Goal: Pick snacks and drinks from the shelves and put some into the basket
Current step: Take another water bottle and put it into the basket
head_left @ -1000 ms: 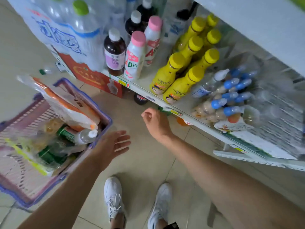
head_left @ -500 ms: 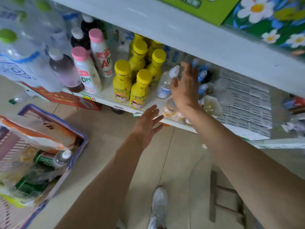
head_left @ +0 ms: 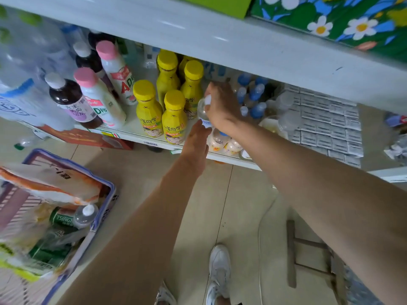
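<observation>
Wooden stool (head_left: 308, 256) stands beside white sneaker (head_left: 220, 269).

Beige tiled floor (head_left: 240, 216) fills six o'clock; a white metal shelf board (head_left: 198, 38) spans twelve; a wooden stool (head_left: 308, 254) at four.

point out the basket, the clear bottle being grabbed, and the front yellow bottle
basket (head_left: 105, 188): head view, on its blue rim
clear bottle (head_left: 203, 111): head view, on its body
front yellow bottle (head_left: 174, 123): head view, on its label
</observation>
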